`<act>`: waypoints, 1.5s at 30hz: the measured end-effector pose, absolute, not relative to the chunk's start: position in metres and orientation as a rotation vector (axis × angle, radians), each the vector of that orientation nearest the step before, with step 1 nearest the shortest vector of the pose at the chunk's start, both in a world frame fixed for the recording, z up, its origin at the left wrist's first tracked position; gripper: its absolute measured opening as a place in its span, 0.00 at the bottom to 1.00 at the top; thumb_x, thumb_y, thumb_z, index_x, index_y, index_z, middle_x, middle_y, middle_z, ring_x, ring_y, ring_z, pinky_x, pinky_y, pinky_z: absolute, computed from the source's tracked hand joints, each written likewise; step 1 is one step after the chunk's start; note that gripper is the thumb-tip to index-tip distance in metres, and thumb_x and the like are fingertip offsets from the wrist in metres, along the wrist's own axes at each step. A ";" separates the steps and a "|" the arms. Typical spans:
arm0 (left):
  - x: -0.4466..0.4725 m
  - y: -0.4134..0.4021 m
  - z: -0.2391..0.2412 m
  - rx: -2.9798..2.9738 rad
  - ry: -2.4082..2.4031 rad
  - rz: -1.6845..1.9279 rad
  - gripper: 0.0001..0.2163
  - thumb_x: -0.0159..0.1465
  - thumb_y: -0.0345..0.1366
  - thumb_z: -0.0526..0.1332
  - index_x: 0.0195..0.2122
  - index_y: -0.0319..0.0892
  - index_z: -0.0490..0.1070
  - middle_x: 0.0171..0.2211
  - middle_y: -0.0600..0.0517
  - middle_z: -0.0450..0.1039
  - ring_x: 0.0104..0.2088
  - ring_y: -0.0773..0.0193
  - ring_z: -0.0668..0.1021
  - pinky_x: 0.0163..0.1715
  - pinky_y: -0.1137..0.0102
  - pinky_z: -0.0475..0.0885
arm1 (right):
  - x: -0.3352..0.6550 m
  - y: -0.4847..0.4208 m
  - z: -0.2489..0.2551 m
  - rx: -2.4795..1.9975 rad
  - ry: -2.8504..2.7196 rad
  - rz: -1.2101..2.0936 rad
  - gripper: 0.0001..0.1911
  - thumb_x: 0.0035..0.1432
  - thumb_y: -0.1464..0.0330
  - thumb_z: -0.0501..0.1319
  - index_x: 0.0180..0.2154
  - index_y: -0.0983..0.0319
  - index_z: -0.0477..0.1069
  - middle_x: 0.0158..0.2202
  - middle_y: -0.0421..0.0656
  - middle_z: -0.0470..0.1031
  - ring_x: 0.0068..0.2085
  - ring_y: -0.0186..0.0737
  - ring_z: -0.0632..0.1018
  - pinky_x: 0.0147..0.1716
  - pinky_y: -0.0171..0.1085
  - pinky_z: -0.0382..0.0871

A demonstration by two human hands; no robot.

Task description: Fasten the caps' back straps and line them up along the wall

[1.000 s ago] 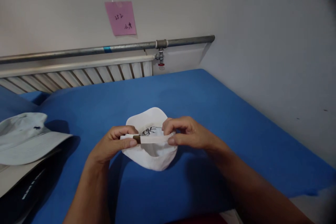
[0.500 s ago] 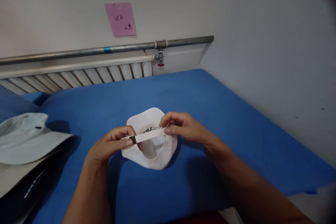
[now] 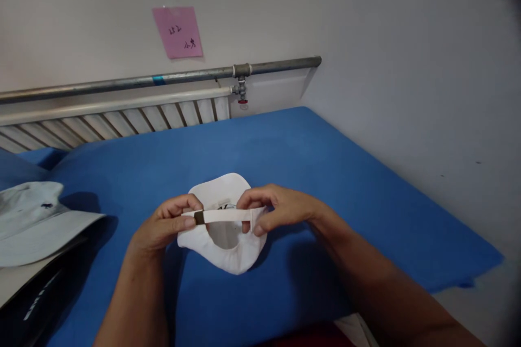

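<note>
A white cap [image 3: 238, 255] lies between my hands on the blue sheet, its back opening facing me and its brim pointing away. Across that opening runs a white strap [image 3: 226, 216] with a dark metal buckle [image 3: 199, 217] at its left end. My left hand [image 3: 169, 220] pinches the cap at the buckle, thumb in front and fingers behind. My right hand [image 3: 277, 209] grips the strap's right end and the cap's edge, some fingertips inside the opening. Part of a dark print shows inside the cap, mostly covered by the strap.
A stack of caps, with a pale one [image 3: 49, 227] on top and a dark one [image 3: 36, 298] below, sits at the left. Behind the blue-covered bed [image 3: 264, 146] are a white radiator [image 3: 142, 119], a metal pipe [image 3: 195, 74] and a pink note [image 3: 178, 32].
My right hand has shifted its hold, thumb lower and fingertips now into the opening. The strap looks more level. The whole view has shifted slightly.
</note>
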State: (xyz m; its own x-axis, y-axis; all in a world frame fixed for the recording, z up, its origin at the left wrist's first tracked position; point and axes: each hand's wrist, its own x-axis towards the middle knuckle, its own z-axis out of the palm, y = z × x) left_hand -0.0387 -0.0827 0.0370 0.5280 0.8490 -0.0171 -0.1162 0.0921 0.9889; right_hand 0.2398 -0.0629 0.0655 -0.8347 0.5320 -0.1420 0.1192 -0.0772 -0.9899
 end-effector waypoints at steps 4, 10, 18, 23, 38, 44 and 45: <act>-0.036 -0.083 0.038 1.285 0.779 0.759 0.13 0.52 0.42 0.70 0.31 0.37 0.74 0.21 0.53 0.72 0.19 0.72 0.68 0.19 0.78 0.60 | 0.243 -0.060 0.066 -0.655 -2.063 2.114 0.09 0.46 0.75 0.64 0.34 0.65 0.73 0.32 0.38 0.76 0.33 0.30 0.76 0.35 0.30 0.68; -0.031 -0.085 0.040 1.270 0.792 0.725 0.12 0.53 0.41 0.69 0.31 0.38 0.74 0.22 0.52 0.74 0.19 0.72 0.69 0.19 0.78 0.60 | 0.248 -0.058 0.061 -0.409 -1.939 2.306 0.09 0.47 0.76 0.61 0.35 0.67 0.72 0.36 0.44 0.78 0.40 0.37 0.78 0.43 0.37 0.69; -0.041 -0.081 0.037 1.244 0.624 0.833 0.10 0.54 0.39 0.68 0.33 0.38 0.76 0.23 0.51 0.74 0.21 0.71 0.71 0.21 0.79 0.64 | 0.256 -0.047 0.049 -0.472 -1.714 2.187 0.10 0.44 0.74 0.65 0.34 0.66 0.74 0.31 0.40 0.78 0.31 0.32 0.77 0.31 0.30 0.70; -0.046 -0.081 0.037 1.252 0.623 0.690 0.13 0.53 0.39 0.70 0.37 0.39 0.78 0.27 0.50 0.77 0.24 0.69 0.75 0.24 0.78 0.68 | 0.259 -0.046 0.050 -0.468 -1.607 2.120 0.10 0.44 0.72 0.66 0.33 0.66 0.75 0.31 0.41 0.78 0.31 0.32 0.78 0.31 0.30 0.71; -0.051 -0.087 0.042 0.843 0.152 1.513 0.10 0.62 0.35 0.62 0.44 0.42 0.77 0.42 0.55 0.80 0.43 0.65 0.81 0.48 0.75 0.73 | 0.235 -0.037 0.029 -0.819 -1.411 1.577 0.21 0.40 0.77 0.57 0.40 0.59 0.75 0.39 0.41 0.77 0.41 0.37 0.75 0.45 0.39 0.65; -0.067 -0.084 0.035 0.718 0.093 1.462 0.14 0.68 0.41 0.52 0.42 0.48 0.78 0.43 0.56 0.80 0.48 0.63 0.79 0.51 0.70 0.71 | 0.207 -0.050 0.011 -0.855 -1.605 1.653 0.18 0.41 0.75 0.60 0.38 0.60 0.76 0.36 0.42 0.77 0.41 0.42 0.73 0.46 0.43 0.65; -0.069 -0.083 0.032 0.693 0.100 1.470 0.16 0.69 0.43 0.50 0.42 0.49 0.78 0.44 0.55 0.80 0.49 0.63 0.79 0.52 0.69 0.71 | 0.205 -0.051 0.009 -0.855 -1.571 1.693 0.16 0.41 0.74 0.60 0.36 0.61 0.76 0.34 0.41 0.77 0.38 0.41 0.73 0.44 0.42 0.65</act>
